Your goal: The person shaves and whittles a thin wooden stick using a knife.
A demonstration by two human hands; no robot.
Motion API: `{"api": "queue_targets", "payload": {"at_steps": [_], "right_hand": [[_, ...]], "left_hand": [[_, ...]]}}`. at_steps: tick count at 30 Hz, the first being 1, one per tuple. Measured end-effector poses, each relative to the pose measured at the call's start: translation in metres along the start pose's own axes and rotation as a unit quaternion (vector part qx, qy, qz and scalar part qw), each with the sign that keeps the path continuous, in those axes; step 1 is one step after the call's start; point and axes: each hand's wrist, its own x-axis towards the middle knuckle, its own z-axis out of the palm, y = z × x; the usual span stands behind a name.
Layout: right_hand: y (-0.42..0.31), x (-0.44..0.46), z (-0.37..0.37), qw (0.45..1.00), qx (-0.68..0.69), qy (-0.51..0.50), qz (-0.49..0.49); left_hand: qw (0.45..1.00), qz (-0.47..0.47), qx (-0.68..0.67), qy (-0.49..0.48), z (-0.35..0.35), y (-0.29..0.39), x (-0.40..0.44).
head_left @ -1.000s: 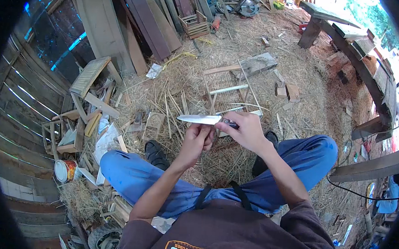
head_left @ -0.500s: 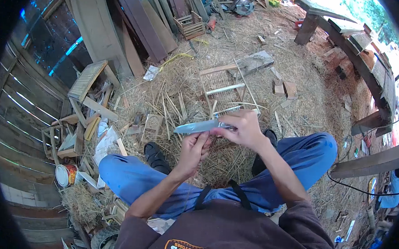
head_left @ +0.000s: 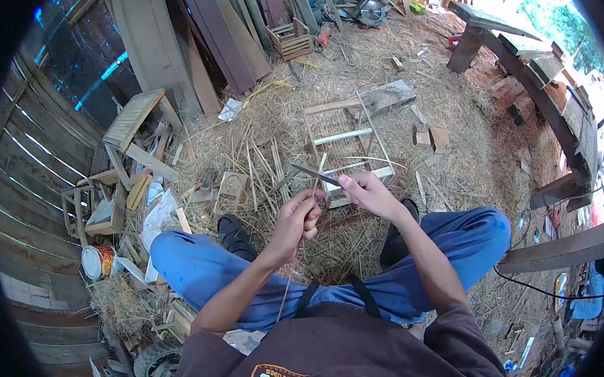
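My left hand [head_left: 298,219] is closed round a thin wooden strip [head_left: 286,290], which runs down from the fist toward my lap. To its right, my right hand [head_left: 368,195] grips a knife [head_left: 316,175] by the handle. The dark blade points left, seen nearly edge-on, and crosses the strip's upper end just above my left hand. Beyond both hands, a slatted wooden frame [head_left: 337,136] lies on the straw-strewn ground, with its near end close to my right hand.
Loose thin strips [head_left: 266,165] lie left of the frame. A small slatted stool [head_left: 135,120] and a paint can [head_left: 99,260] stand at the left. Boards [head_left: 221,34] lean at the back, near a circular saw [head_left: 371,10]. A long wooden bench [head_left: 537,71] is at the right.
The knife blade has turned from showing its broad, bright side to nearly edge-on, and its tip has moved right. The strip below my left hand now shows clearly.
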Motion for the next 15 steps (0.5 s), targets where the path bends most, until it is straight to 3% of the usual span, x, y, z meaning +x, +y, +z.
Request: {"api": "queue_targets", "payload": {"at_steps": [2, 11, 15], "right_hand": [[-0.007, 0.002, 0.001, 0.986, 0.105, -0.053, 0.119], [-0.018, 0.003, 0.020, 0.980, -0.161, 0.055, -0.104], [-0.034, -0.004, 0.024, 0.971, -0.210, 0.051, -0.099]], "left_hand": [[1.000, 0.012, -0.008, -0.013, -0.005, -0.002, 0.003], [1.000, 0.019, 0.015, 0.002, -0.005, -0.012, 0.006], [0.992, 0.070, 0.105, 0.023, -0.001, -0.016, 0.006]]}}
